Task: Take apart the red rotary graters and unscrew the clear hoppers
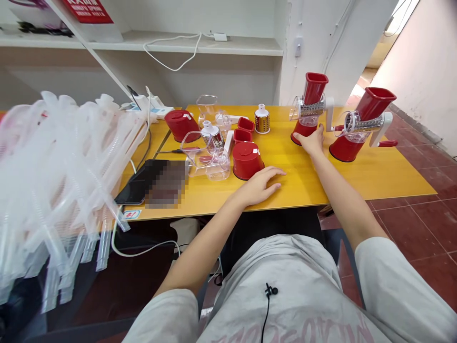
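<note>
My left hand (263, 186) rests near the table's front edge with its fingers stretched out and nothing in them. Just behind it stands a red grater base (247, 161). My right hand (312, 141) grips the red lower part of an assembled rotary grater (310, 108), thumb on the near side. A second assembled rotary grater (364, 124) stands to its right, its crank handle pointing right. Left of centre lie a clear plastic grater housing (218, 167), a drum blade (213, 136), red pushers (243, 135) and another red base (182, 125). Another drum blade (262, 120) stands upright farther back.
A large heap of translucent plastic tubes (60, 181) hangs over the table's left end. Beside it lie a black phone-like device (141, 181) and cables. A power strip (157, 107) sits at the back left, below white shelves (214, 45). The yellow table (392, 183) ends at the right.
</note>
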Available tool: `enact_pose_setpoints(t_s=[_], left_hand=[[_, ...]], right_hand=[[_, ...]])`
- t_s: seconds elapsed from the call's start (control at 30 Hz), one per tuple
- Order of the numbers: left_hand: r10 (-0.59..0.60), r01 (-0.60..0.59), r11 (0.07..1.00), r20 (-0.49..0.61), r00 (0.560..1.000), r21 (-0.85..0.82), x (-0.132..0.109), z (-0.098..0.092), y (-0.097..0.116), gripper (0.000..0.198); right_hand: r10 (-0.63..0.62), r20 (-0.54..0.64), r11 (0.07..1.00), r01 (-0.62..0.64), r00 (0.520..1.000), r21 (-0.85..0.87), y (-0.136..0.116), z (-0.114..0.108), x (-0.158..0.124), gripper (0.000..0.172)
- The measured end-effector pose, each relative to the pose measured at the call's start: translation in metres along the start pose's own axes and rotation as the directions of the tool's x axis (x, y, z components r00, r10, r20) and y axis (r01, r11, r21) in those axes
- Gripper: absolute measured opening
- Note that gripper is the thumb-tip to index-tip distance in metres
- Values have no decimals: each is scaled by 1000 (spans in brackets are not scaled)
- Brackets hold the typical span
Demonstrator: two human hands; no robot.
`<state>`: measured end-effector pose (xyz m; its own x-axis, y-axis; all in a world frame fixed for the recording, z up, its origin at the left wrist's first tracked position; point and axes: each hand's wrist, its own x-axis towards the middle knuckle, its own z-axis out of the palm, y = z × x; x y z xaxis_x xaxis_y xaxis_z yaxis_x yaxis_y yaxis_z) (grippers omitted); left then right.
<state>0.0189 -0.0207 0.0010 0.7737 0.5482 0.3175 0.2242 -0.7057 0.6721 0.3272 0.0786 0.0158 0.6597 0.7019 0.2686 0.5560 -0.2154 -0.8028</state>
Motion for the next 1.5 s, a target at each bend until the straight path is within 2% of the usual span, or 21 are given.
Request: enact_pose_setpoints(t_s=[0.1, 0.2, 0.4, 0.5, 0.57, 0.63, 0.67, 0.73, 0.8, 0.87, 0.93, 1.03, 1.13, 1.23, 1.27, 1.33, 1.37, 1.4, 1.43, 1.47, 1.5], left_hand=[[-14, 14, 1000, -23, 1000, -5, -1, 3, 1, 43], [-20, 19, 1000, -55, 998, -12, -1, 6, 1, 43], [-3, -8, 998, -177, 984, -60, -1, 11, 1, 44], [11, -38, 995, -273, 962, -91, 1, 14, 2, 39], [33, -88, 988, -375, 926, -129, 2, 17, 3, 33], [58, -154, 975, -483, 873, -162, 4, 20, 4, 31], [73, -186, 970, -536, 841, -159, 4, 20, 4, 31], [126, -241, 966, -639, 759, -96, 5, 19, 7, 34], [191, -275, 961, -720, 668, -1, 8, 14, 15, 43], [225, -278, 959, -747, 626, 55, 14, 8, 27, 62], [217, -264, 963, -730, 648, 52, 21, 3, 41, 85], [141, -238, 969, -657, 741, -61, 31, -2, 58, 101], [42, -193, 961, -586, 809, -198, 35, -4, 65, 96], [33, -186, 960, -577, 816, -208, 34, -4, 64, 88], [39, -188, 962, -580, 814, -200, 34, -4, 63, 89], [45, -193, 963, -592, 805, -190, 34, -2, 60, 92], [46, -197, 962, -599, 799, -189, 35, -2, 58, 94], [49, -202, 961, -604, 795, -189, 35, -1, 56, 95], [51, -207, 960, -605, 794, -190, 36, -1, 55, 96], [54, -212, 958, -602, 797, -194, 36, -2, 53, 96], [57, -218, 955, -594, 802, -202, 36, -3, 52, 96]], right_hand=[[-33, 16, 999, 33, 999, 14, 0, 1, 9, 55], [-78, 36, 997, 77, 996, 26, 5, -4, 5, 55], [-137, 128, 990, 132, 982, 41, 6, -20, -28, 56], [-158, 187, 987, 149, 970, 62, 4, -30, -52, 56], [-179, 223, 983, 164, 958, 84, 2, -38, -72, 65], [-202, 254, 977, 178, 946, 114, 2, -48, -94, 84], [-211, 265, 975, 183, 941, 128, 2, -53, -106, 92], [-218, 281, 972, 183, 935, 146, 2, -64, -130, 98], [-215, 300, 973, 179, 929, 145, 2, -76, -152, 101], [-210, 324, 975, 175, 922, 135, 2, -87, -172, 105], [-214, 347, 975, 181, 913, 127, 2, -95, -188, 105], [-243, 371, 969, 209, 896, 130, 3, -102, -205, 104], [-295, 402, 955, 254, 867, 153, 2, -113, -219, 104], [-352, 470, 936, 306, 810, 174, -6, -147, -229, 108], [-366, 489, 930, 321, 792, 177, -12, -165, -231, 103], [-397, 503, 917, 346, 768, 196, -31, -203, -227, 62], [-443, 463, 897, 382, 768, 224, -43, -220, -221, 46], [-550, 338, 834, 484, 763, 264, -56, -234, -213, 39], [-638, 236, 766, 573, 733, 292, -71, -245, -202, 39], [-714, 160, 690, 644, 682, 330, -85, -250, -188, 43], [-755, 166, 645, 677, 634, 354, -99, -251, -173, 53]])
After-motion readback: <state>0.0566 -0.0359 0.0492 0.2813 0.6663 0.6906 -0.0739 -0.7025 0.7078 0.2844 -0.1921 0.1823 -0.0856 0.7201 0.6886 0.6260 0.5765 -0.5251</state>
